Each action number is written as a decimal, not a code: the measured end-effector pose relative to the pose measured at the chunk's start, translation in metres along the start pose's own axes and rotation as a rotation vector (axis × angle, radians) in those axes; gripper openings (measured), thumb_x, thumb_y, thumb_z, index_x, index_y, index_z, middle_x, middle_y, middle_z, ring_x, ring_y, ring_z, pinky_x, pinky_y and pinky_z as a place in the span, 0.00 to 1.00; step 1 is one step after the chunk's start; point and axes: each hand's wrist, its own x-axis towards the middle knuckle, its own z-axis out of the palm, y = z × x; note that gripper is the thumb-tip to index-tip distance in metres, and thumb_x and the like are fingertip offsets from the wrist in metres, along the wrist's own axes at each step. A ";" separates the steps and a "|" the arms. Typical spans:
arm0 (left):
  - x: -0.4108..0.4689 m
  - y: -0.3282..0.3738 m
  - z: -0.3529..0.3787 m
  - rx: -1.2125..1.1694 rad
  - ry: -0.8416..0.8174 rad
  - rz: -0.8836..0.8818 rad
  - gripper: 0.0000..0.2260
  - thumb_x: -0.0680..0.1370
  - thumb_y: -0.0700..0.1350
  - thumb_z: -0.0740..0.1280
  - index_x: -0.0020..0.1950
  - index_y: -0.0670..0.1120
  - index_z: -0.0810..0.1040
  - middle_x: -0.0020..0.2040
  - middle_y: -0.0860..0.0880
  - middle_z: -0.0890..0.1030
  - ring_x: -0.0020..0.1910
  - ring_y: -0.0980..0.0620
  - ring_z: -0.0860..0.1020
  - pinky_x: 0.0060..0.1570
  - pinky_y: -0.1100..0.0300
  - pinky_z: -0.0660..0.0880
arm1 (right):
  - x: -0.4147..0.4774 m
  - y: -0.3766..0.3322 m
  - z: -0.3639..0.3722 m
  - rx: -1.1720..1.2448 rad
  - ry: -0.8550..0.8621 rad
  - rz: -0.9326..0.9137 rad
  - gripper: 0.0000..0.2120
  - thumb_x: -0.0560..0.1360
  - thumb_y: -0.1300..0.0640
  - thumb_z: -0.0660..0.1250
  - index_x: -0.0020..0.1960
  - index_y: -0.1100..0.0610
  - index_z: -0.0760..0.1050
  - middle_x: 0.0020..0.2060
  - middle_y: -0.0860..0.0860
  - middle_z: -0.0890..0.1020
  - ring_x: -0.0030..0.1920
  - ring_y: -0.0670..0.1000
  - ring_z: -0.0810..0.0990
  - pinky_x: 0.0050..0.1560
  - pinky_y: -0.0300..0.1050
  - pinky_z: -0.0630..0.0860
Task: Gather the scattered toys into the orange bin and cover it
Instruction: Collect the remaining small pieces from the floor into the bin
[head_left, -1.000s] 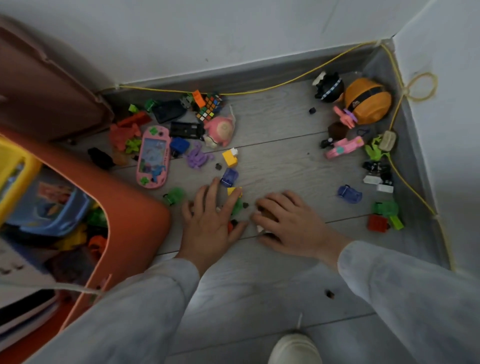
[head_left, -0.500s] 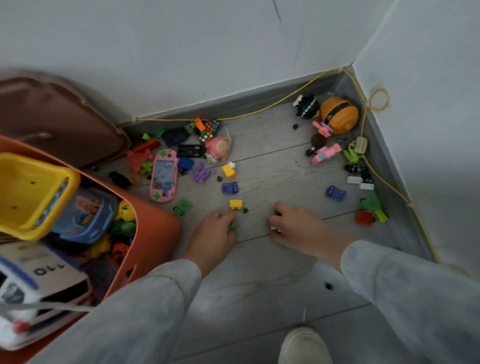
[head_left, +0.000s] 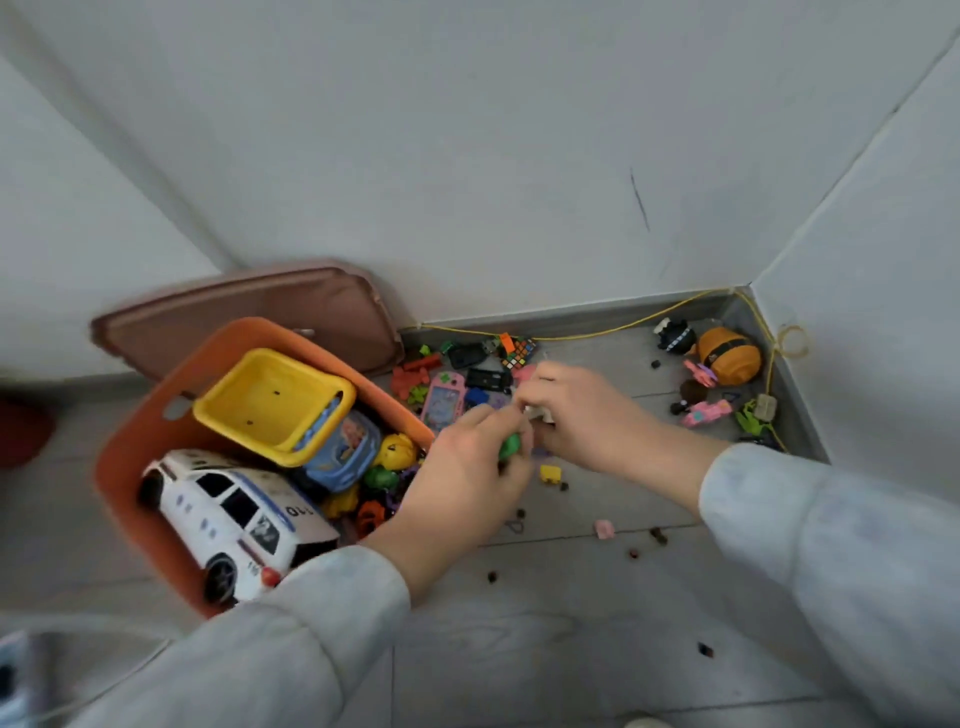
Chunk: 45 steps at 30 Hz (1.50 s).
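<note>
Green toy inside left hand

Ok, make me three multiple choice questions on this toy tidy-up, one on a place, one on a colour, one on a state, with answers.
1. Where is the white toy car? A. in the orange bin B. in the far corner C. against the right wall
2. What colour is the piece in the left hand's grip? A. red B. green C. blue
3. What state is the bin in? A. covered B. tipped over C. uncovered
Answers: 1 A, the car lies inside the bin. 2 B, green shows inside that hand. 3 C, the brown lid stands behind it by the wall.
</note>
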 end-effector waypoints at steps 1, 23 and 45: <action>0.000 -0.002 -0.015 0.021 0.044 -0.011 0.04 0.69 0.42 0.63 0.42 0.50 0.73 0.41 0.49 0.76 0.41 0.49 0.74 0.42 0.56 0.70 | 0.011 -0.015 -0.008 0.020 0.023 -0.017 0.09 0.68 0.58 0.70 0.48 0.51 0.78 0.44 0.51 0.76 0.47 0.57 0.79 0.45 0.53 0.77; -0.050 -0.052 -0.070 0.069 0.151 -0.404 0.25 0.71 0.35 0.65 0.68 0.50 0.72 0.61 0.50 0.71 0.59 0.52 0.70 0.57 0.67 0.63 | 0.036 -0.095 0.015 0.302 0.121 0.042 0.17 0.75 0.57 0.66 0.63 0.50 0.78 0.57 0.46 0.82 0.57 0.46 0.79 0.60 0.42 0.73; 0.004 -0.041 0.117 0.212 -0.393 -0.407 0.30 0.74 0.45 0.66 0.75 0.52 0.63 0.71 0.40 0.62 0.68 0.35 0.65 0.68 0.46 0.66 | -0.156 0.148 0.055 -0.046 0.091 0.936 0.20 0.73 0.54 0.66 0.63 0.57 0.75 0.62 0.60 0.74 0.62 0.65 0.73 0.65 0.55 0.69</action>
